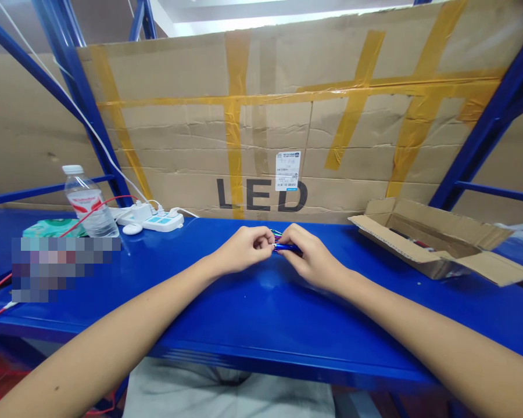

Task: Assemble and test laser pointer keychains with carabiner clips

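Observation:
My left hand [247, 249] is closed in a pinch over the middle of the blue table, its fingertips at the tip end of a blue pen [287, 248]. Around the body of this pen the fingers of my right hand [312, 255] are closed. Just behind the pen, between the two hands, show the ends of several thin coloured pens [278, 234]. My fingers hide most of them, so I cannot tell whether they are held or lie on the table.
To the right stands an open cardboard box [431, 235] with a few pens inside. A water bottle [89, 200], a green packet [54, 227] and a white power strip [157, 217] with cables stand at left. A large cardboard sheet [178, 145] closes off the blue table's [253, 319] back.

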`<state>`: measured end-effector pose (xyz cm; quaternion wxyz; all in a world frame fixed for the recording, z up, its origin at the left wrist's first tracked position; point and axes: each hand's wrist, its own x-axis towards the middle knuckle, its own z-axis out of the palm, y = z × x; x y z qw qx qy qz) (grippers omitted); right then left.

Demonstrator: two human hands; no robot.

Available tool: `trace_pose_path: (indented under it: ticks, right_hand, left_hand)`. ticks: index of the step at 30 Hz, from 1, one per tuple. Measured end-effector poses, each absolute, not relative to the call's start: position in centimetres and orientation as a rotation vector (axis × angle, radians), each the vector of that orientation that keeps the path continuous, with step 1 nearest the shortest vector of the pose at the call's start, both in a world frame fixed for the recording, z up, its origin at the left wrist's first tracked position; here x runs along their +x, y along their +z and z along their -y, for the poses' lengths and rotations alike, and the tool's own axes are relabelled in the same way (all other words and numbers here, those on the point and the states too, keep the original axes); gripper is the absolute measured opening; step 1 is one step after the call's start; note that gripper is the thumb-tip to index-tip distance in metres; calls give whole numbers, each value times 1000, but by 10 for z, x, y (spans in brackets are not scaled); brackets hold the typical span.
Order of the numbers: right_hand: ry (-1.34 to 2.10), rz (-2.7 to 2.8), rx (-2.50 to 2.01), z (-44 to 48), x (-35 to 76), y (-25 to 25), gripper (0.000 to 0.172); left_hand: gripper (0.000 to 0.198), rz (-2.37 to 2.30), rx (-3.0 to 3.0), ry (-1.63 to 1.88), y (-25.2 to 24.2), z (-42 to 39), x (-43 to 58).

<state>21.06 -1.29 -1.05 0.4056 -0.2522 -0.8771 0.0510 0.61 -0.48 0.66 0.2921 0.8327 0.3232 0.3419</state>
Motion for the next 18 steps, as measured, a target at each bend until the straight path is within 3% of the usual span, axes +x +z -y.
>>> trace_pose_path:
  ticks: [7, 18]
  right_hand:
    - [154, 2290, -588, 12, 211, -11, 9]
    - [149, 2336, -655, 12, 212, -9, 19]
  left_hand:
    - [2, -856, 2268, 911, 5, 5, 6]
    - [4, -860, 2356, 912, 5, 8, 10]
